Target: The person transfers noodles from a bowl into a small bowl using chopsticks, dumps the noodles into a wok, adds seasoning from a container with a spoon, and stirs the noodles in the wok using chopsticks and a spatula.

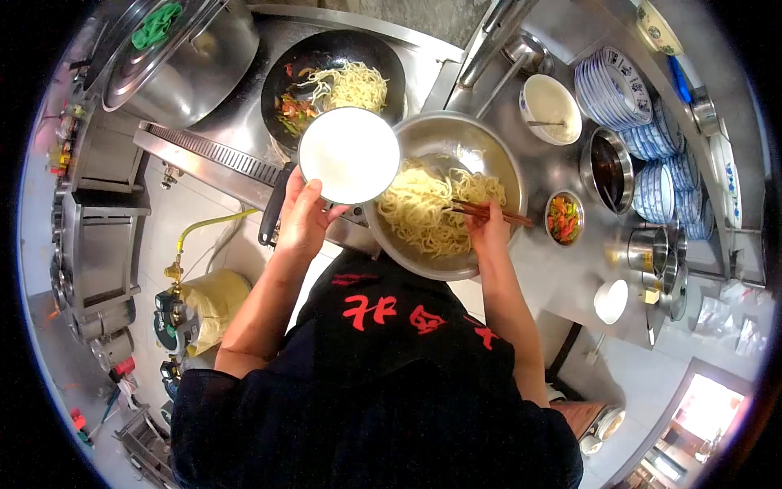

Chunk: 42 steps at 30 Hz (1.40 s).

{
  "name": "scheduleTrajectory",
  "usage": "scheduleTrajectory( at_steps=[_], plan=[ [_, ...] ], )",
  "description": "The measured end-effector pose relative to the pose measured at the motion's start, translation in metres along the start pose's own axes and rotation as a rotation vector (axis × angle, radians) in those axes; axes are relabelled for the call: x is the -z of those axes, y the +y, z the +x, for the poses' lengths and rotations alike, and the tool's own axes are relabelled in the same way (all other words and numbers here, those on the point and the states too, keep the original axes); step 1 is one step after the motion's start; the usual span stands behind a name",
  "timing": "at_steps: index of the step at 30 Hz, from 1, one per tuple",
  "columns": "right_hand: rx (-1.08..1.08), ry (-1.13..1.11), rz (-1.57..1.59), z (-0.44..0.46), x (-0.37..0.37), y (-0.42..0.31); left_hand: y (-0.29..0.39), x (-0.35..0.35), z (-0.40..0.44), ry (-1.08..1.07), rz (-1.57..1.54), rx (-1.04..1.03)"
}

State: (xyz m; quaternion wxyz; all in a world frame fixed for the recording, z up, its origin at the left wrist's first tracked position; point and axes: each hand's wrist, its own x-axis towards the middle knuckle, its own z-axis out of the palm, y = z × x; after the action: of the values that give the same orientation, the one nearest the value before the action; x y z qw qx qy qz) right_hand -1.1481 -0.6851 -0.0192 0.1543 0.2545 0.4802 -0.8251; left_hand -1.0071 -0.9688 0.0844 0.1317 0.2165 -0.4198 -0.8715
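The left hand (305, 218) holds a white bowl (349, 153) near its rim, thumb on the near side; most of the fingers are hidden beneath. Whether the bowl contains anything cannot be determined, as its inside shows as plain bright white. The right hand (490, 231) is closed around a pair of chopsticks (507, 215), their tips among the noodles (415, 216) in a large metal bowl (491, 147). The noodles lie in a loose heap across the bottom and near wall. In view, the white bowl overlaps the metal bowl's left rim and the near edge of a wok (326, 47), where further noodles (358, 84) lie beside cut vegetables (295, 114); any contact is not discernible. Risks noted: long strands may tangle and lift as one mass, or slip off the chopsticks if pinched too lightly. The one-sided hold could let the white bowl tip should weight gather at its far edge. The wok handle (275, 204) projects close to the left forearm, and a knock there could shift the wok. A small bowl of vegetables (564, 218) stands near the chopsticks' rear ends; a wide sweep rightward could strike it.
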Motion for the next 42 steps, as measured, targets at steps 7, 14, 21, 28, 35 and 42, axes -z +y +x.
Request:
scheduleTrajectory(
  at_steps=[7,14,21,28,35,42],
  plan=[
    [0.004,-0.065,0.068,-0.019,0.011,-0.031,0.003,0.010,-0.002,0.040,0.152,-0.007],
    [0.123,-0.008,0.102,-0.048,0.004,-0.084,0.000,0.001,0.014,-0.046,0.250,-0.099],
    [0.080,-0.339,0.056,-0.084,-0.005,-0.156,-0.016,-0.013,0.045,-0.144,0.365,-0.187],
    [0.155,-0.371,0.221,-0.120,-0.044,-0.193,-0.061,-0.033,0.071,-0.300,0.405,-0.228],
    [0.121,-0.405,0.187,-0.093,-0.034,-0.172,-0.065,-0.058,0.039,-0.402,-0.184,0.235],
    [0.940,-0.354,-0.914,-0.110,-0.082,-0.093,-0.071,-0.064,0.017,-0.341,-0.344,0.415]
  ],
)
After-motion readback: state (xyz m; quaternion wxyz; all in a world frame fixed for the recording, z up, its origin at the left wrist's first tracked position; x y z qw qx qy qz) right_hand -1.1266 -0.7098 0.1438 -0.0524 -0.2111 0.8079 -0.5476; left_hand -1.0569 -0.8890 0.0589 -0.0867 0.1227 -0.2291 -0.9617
